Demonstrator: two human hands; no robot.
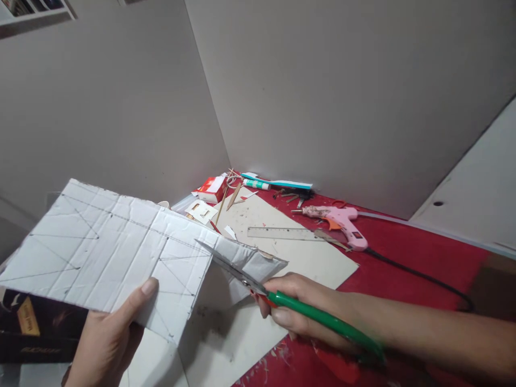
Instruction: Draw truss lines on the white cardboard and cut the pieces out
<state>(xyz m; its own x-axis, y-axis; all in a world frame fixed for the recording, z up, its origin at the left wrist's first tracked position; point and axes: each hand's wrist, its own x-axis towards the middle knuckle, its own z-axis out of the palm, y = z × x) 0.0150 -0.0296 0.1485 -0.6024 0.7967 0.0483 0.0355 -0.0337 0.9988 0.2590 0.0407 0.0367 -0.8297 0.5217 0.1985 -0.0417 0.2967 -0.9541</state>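
Note:
My left hand (115,328) grips the lower edge of a white cardboard sheet (121,242), thumb on top. Pencilled lines, dots and triangles mark the sheet, which is tilted above the table. In my right hand (300,306) is a pair of scissors (322,314) with green and red handles. Their blades lie along a cut at the sheet's right end, one blade showing over the white face. A partly cut flap (258,263) hangs away to the right of the blades. The fingers inside the handles are partly hidden.
A pink glue gun (341,221) with a black cord lies on the red tabletop (423,274). Left of it are a clear ruler (282,233) on a pale board (322,260), a glue stick (257,185) and a red-white box (212,188). A black box (40,333) stands lower left.

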